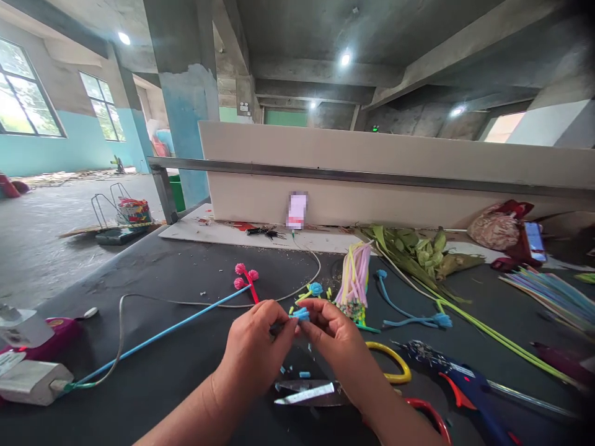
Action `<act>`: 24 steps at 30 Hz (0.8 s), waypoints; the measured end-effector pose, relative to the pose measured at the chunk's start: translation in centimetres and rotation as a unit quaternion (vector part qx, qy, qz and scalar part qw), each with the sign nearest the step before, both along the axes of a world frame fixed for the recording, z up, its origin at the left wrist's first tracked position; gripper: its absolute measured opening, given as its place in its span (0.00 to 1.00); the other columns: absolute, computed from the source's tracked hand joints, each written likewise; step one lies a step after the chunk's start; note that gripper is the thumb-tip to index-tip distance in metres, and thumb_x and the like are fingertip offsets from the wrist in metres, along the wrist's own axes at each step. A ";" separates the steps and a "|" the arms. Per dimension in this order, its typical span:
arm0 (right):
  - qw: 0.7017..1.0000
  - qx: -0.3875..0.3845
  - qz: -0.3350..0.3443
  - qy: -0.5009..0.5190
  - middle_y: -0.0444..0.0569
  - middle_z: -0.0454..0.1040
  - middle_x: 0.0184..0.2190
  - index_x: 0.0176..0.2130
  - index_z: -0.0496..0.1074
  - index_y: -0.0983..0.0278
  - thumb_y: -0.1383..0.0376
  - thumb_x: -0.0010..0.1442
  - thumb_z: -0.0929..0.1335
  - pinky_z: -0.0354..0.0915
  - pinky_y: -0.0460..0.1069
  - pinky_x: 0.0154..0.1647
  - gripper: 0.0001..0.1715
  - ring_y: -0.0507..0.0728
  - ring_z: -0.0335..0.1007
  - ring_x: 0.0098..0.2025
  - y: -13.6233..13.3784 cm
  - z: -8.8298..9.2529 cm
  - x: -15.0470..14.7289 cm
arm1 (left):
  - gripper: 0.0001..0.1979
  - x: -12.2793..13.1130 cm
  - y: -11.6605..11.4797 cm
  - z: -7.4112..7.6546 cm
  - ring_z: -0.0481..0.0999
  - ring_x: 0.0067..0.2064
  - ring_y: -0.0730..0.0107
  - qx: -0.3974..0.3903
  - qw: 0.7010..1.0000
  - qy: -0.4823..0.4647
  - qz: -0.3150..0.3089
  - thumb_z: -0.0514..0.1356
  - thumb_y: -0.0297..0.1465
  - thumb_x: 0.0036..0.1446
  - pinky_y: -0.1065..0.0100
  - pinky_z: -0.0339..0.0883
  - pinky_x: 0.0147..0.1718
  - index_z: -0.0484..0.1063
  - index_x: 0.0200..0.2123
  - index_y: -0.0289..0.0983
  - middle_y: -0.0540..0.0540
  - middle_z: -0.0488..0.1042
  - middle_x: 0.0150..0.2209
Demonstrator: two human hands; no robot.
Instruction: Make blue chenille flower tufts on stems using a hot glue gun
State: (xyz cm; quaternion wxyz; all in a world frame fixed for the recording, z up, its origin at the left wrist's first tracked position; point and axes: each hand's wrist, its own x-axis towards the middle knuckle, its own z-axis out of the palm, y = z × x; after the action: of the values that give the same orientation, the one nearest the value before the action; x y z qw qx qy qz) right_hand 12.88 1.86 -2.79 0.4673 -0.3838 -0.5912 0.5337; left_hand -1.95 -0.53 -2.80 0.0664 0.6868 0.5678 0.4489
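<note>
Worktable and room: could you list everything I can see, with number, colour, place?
Table: one, dark, foreground
Craft piece: one, blue, held up at centre
Three-headed flower stem: one, pink and red, beyond centre-left
Long stem: one, blue, across left
Other flower heads: three, blue, centre to right
Stem bundle: one, pink and yellow, beyond centre
Loose stems: several, multicoloured, far right
Leaves: several, green, back right
Scissors: count unclear, yellow and red handles, front
Glue gun: one, blue, front right
Adapters: two, white, left
Phone-like screens: two, lit, back centre and right
Board: one, off-white, behind table
Windows: two, bright, left wall
Lights: four, white, ceiling
Left hand: one, bare, pinching craft piece
Right hand: one, bare, pinching craft piece
</note>
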 end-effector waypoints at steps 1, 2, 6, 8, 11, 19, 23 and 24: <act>1.000 0.007 -0.003 -0.003 0.44 0.73 0.30 0.41 0.69 0.62 0.57 0.50 0.72 0.68 0.50 0.37 0.19 0.53 0.72 0.32 0.1 -0.1 0.1 | 0.08 0.0 0.0 0.0 0.66 0.25 0.75 -0.007 1.000 -0.002 -0.003 0.56 0.32 0.53 0.74 0.57 0.27 0.67 0.23 0.38 0.52 0.69 0.22; 1.000 0.018 -0.004 -0.007 0.44 0.73 0.30 0.40 0.70 0.62 0.58 0.50 0.71 0.68 0.50 0.36 0.18 0.53 0.72 0.31 0.2 -0.1 0.3 | 0.08 0.1 0.0 0.1 0.67 0.25 0.75 -0.018 1.000 -0.005 -0.006 0.56 0.32 0.52 0.73 0.57 0.28 0.67 0.23 0.38 0.52 0.70 0.22; 0.997 0.067 -0.011 -0.041 0.44 0.72 0.29 0.39 0.71 0.62 0.61 0.52 0.70 0.67 0.49 0.35 0.13 0.53 0.71 0.31 0.5 -0.4 0.7 | 0.07 0.1 0.0 0.6 0.66 0.26 0.75 -0.071 0.997 -0.035 -0.014 0.57 0.33 0.51 0.73 0.56 0.27 0.68 0.23 0.38 0.52 0.70 0.23; 0.994 0.090 -0.023 -0.058 0.44 0.72 0.28 0.38 0.71 0.62 0.62 0.53 0.69 0.67 0.49 0.34 0.10 0.53 0.70 0.31 0.6 -0.5 0.7 | 0.08 0.0 0.1 0.8 0.64 0.24 0.75 -0.102 0.993 -0.058 -0.022 0.56 0.35 0.51 0.73 0.55 0.25 0.68 0.24 0.38 0.52 0.69 0.22; 0.986 0.135 -0.042 -0.087 0.44 0.71 0.27 0.36 0.71 0.62 0.65 0.52 0.68 0.67 0.48 0.31 0.08 0.53 0.68 0.29 0.6 -0.5 0.7 | 0.11 -0.1 0.2 1.1 0.63 0.24 0.74 -0.142 0.985 -0.094 -0.037 0.55 0.39 0.52 0.73 0.54 0.23 0.70 0.25 0.38 0.53 0.68 0.21; 0.958 0.230 -0.063 -0.159 0.44 0.71 0.28 0.36 0.71 0.61 0.67 0.54 0.66 0.65 0.46 0.31 0.07 0.52 0.67 0.29 0.5 -0.5 0.7 | 0.10 0.0 0.4 1.1 0.65 0.27 0.72 -0.196 0.965 -0.159 -0.067 0.56 0.36 0.51 0.72 0.58 0.27 0.73 0.27 0.37 0.51 0.71 0.24; 0.955 0.235 -0.068 -0.169 0.45 0.72 0.30 0.35 0.71 0.61 0.67 0.54 0.65 0.65 0.47 0.33 0.07 0.53 0.68 0.30 0.4 -0.7 0.7 | 0.09 0.2 0.3 1.4 0.64 0.28 0.72 -0.203 0.962 -0.171 -0.063 0.57 0.34 0.49 0.72 0.58 0.28 0.73 0.25 0.35 0.51 0.69 0.23; 0.956 0.228 -0.068 -0.169 0.45 0.72 0.30 0.36 0.71 0.61 0.67 0.54 0.65 0.65 0.47 0.33 0.06 0.53 0.68 0.30 0.3 -0.7 0.7 | 0.09 0.3 0.3 1.5 0.64 0.27 0.72 -0.206 0.961 -0.173 -0.063 0.57 0.34 0.49 0.72 0.58 0.28 0.73 0.25 0.35 0.51 0.69 0.23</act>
State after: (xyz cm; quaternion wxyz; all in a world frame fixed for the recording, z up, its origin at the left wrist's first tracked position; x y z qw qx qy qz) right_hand 13.53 2.21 -3.51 0.4712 -0.3908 -0.7399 0.2789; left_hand -1.63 -0.26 -1.35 0.3319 0.6045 0.5835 0.4288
